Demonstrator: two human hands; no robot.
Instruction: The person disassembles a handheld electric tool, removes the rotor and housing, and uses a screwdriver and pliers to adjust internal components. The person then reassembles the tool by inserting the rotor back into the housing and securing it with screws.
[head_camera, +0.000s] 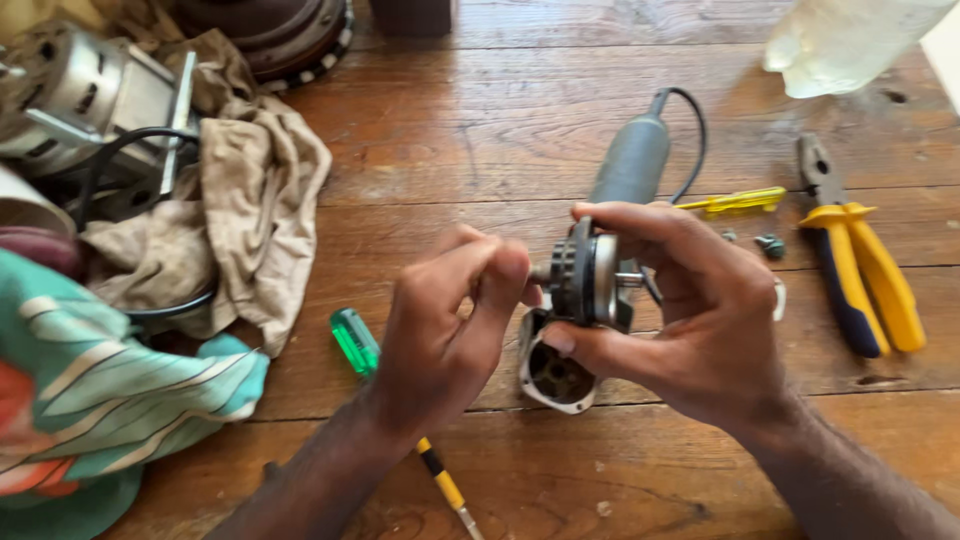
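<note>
The right hand (690, 320) has its fingers clamped on a round metal part (585, 278) in the middle of the wooden bench (500, 130). The left hand (450, 320) pinches the part's small end at 9 o'clock. A grey power tool (632, 160) lies at 12 o'clock, yellow pliers (860, 270) at 3 o'clock.

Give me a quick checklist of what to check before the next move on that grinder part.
1. Right hand grips the round gear part firmly: ok.
2. Left hand fingertips on the part's stub end: ok.
3. Grinder body resting flat on the wooden table: ok.
4. Loose screws kept together, away from the edge: ok.
5. Green-handled screwdriver and pliers near the hands: ok.
6. Grinder unplugged: cannot tell, cord end out of view.
</note>
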